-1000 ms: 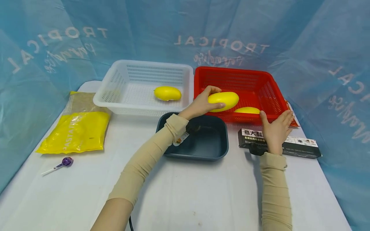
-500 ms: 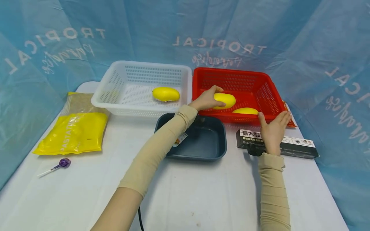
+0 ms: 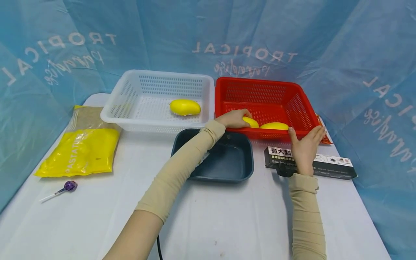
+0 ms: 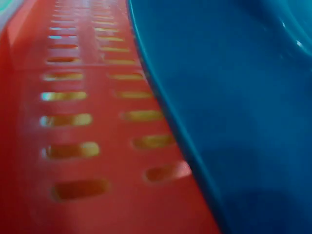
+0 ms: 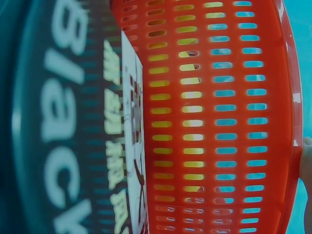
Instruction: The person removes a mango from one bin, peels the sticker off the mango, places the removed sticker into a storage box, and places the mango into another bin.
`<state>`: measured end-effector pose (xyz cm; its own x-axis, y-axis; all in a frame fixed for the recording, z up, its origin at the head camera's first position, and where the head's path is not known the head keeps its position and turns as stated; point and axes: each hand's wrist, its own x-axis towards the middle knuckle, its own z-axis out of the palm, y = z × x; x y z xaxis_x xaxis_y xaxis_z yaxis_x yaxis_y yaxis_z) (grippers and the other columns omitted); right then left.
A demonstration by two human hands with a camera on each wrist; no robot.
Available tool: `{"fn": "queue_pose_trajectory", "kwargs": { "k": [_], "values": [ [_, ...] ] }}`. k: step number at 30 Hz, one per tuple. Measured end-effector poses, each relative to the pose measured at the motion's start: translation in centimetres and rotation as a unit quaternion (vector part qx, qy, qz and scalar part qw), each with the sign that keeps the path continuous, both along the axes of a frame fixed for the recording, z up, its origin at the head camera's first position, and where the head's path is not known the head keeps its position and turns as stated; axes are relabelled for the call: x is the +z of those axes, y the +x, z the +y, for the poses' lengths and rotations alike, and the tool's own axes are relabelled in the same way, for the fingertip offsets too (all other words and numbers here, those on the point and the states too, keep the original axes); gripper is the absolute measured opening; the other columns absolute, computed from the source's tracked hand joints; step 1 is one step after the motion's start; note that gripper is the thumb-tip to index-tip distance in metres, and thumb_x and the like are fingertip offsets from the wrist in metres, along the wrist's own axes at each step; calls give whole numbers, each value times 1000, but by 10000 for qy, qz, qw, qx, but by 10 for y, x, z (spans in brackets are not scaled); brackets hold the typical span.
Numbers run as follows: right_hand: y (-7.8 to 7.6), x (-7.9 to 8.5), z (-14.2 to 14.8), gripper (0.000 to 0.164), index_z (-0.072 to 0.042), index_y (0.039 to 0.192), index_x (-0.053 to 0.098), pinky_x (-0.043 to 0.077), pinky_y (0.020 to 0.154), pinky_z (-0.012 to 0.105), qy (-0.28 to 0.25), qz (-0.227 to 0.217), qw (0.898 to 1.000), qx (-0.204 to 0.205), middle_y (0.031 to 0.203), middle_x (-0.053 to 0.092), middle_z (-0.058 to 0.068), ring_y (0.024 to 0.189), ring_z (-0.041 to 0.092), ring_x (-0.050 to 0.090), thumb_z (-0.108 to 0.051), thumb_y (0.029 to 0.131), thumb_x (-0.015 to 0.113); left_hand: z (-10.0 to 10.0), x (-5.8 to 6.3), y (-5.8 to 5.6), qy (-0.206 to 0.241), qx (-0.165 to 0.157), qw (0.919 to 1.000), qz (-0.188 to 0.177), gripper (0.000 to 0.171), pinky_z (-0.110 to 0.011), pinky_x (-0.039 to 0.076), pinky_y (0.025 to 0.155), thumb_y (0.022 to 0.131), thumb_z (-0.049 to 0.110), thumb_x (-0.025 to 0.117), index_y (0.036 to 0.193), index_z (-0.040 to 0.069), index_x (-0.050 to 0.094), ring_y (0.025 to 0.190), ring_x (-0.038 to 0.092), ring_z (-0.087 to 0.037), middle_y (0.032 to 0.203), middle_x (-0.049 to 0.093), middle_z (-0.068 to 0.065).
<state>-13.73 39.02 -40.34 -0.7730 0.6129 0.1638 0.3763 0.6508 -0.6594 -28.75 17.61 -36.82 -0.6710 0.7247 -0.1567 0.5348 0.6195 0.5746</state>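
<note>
Reaching over the front rim of the red basket, my left hand holds a yellow mango low inside it, partly hidden by the fingers. A second yellow mango lies right beside it in the same basket. My right hand rests with straight fingers at the basket's front right rim; in the right wrist view its thumb touches that rim. The left wrist view shows only the slotted basket wall and a dark blue pan, no hand.
A white basket with one mango adjoins on the left. The dark pan sits under my left forearm. A black box lies under my right wrist. A yellow pasta bag and a lollipop are at the left.
My left hand has lowered the mango into the red basket, down next to the other one. My right hand has stayed at the rim. The whole view has shifted slightly.
</note>
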Motion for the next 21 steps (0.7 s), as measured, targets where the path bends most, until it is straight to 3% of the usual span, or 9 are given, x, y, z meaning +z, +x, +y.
{"fn": "queue_pose_trajectory", "kwargs": {
  "k": [4, 9, 15, 21],
  "values": [
    [0, -1, 0, 104, 3, 152, -9, 2, 122, 50, 32, 105, 9999, -15, 161, -14, 20, 149, 38, -15, -60, 92, 47, 3, -1, 0, -284, -119, 9995, -7, 45, -34, 41, 106, 93, 30, 56, 135, 17, 49, 116, 53, -19, 134, 56, -4],
    [-2, -1, -1, 104, 3, 151, -10, 0, 122, 49, -11, 162, 9999, 42, 161, -15, 20, 149, 38, -16, -59, 92, 49, 3, -2, 0, -329, -130, 9992, 167, 42, -35, 41, 107, 95, 30, 54, 134, 16, 52, 117, 53, -19, 136, 56, -3],
    [0, 0, 1, 104, 3, 151, -11, 1, 122, 48, -14, 101, 9999, 11, 161, -17, 20, 149, 38, -16, -60, 92, 47, 3, -2, 4, -35, -4, 9988, 483, 36, -35, 45, 103, 96, 28, 55, 128, 16, 61, 115, 57, -18, 132, 62, -1],
    [0, -3, 1, 104, 4, 151, -10, 0, 122, 48, -29, 140, 9999, 47, 160, -17, 20, 149, 38, -16, -60, 92, 48, 1, -2, 7, 342, 192, 9979, 509, 34, -32, 48, 101, 95, 25, 57, 127, 15, 63, 111, 60, -17, 129, 64, -2]
  ]
}}
